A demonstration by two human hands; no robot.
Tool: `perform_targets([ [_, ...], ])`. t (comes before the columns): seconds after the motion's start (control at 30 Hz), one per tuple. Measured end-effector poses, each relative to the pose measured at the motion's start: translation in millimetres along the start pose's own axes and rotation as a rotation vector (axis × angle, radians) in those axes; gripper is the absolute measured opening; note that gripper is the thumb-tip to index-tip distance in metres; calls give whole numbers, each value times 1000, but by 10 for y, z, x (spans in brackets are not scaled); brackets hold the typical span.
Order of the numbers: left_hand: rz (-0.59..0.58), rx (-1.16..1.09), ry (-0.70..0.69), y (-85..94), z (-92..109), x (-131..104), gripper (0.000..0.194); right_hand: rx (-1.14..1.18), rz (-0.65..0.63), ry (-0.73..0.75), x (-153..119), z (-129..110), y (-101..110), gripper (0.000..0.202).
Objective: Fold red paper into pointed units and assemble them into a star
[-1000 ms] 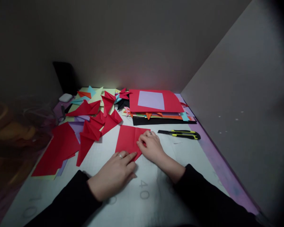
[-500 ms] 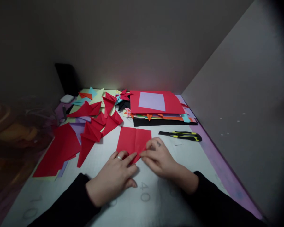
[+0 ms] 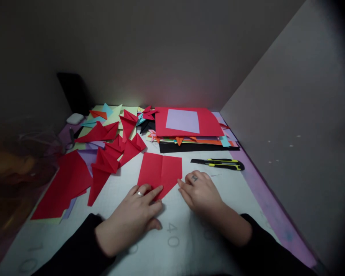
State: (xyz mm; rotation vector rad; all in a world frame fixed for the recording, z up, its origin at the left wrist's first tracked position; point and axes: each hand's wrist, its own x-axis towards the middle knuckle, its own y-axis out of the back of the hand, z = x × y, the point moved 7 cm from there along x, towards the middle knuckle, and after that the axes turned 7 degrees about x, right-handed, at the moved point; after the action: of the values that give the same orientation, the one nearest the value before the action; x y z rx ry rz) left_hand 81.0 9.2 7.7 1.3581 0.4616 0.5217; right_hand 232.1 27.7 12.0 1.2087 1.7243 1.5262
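A sheet of red paper (image 3: pixel 170 168) lies on the white, number-marked mat in front of me. It has a crease down its middle, and its lower right corner is folded in, leaving a slanted edge. My left hand (image 3: pixel 135 214), with a ring on one finger, rests flat over the lower left part of the sheet, fingers spread. At the right end of the slanted edge is my right hand (image 3: pixel 202 193). Its fingers are curled, and the index fingertip touches the paper's edge. The lower left of the sheet is hidden under my left hand.
A yellow-black utility knife (image 3: pixel 222 164) lies to the right, blade pointing left. Folded red paper pieces (image 3: pixel 105 163) and red sheets (image 3: pixel 63 184) lie at left. Behind are a paper stack (image 3: pixel 208 122), a white case (image 3: pixel 75 119) and a dark upright device (image 3: pixel 74 92). Walls stand behind and right.
My right hand has slid outward along the slanted edge, up and to the right, away from my left hand. My left hand stays on the sheet. The view has shifted slightly.
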Motion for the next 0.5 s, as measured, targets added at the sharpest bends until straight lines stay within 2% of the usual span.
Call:
perform_targets([
  [0.13,-2,13,-1,22,12,11,33,-43,86,-111,-20,126,73,21],
  [0.23,5,43,-13,30,28,1,35,57,160,-38,-41,-3,88,22],
  [0.37,41,89,-59,33,57,-18,38,189,51,151,-50,-234,-53,26],
  [0.5,112,55,-138,83,106,-37,26,219,-17,128,-44,-189,-149,29],
])
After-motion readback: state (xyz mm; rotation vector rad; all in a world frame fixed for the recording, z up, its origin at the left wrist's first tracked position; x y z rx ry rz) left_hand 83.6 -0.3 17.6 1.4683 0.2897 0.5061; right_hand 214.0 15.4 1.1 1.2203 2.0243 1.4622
